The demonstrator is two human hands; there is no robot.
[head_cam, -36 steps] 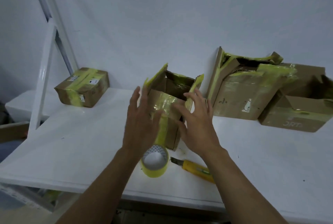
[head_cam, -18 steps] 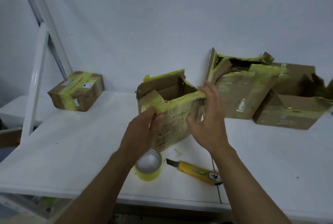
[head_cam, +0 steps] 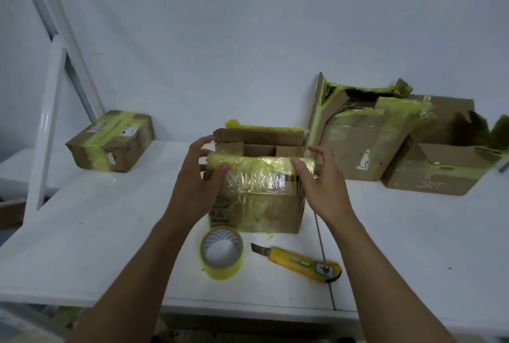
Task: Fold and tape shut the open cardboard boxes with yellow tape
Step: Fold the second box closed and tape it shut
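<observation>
An open cardboard box wrapped in old yellow tape stands square to me on the white table. Its near flap is rolled outward and its far flap stands up. My left hand holds the box's left top corner, thumb on the rolled near flap. My right hand holds the right end of that flap, thumb on its front and fingers behind the corner. A roll of yellow tape lies just in front of the box.
A yellow utility knife with its blade out lies right of the tape roll. A taped shut box sits at the far left. Two open boxes stand at the back right. A white frame post rises on the left.
The box has turned from corner-on to square with me and now stands flat. Both hands moved from its near faces to the two ends of the near flap.
</observation>
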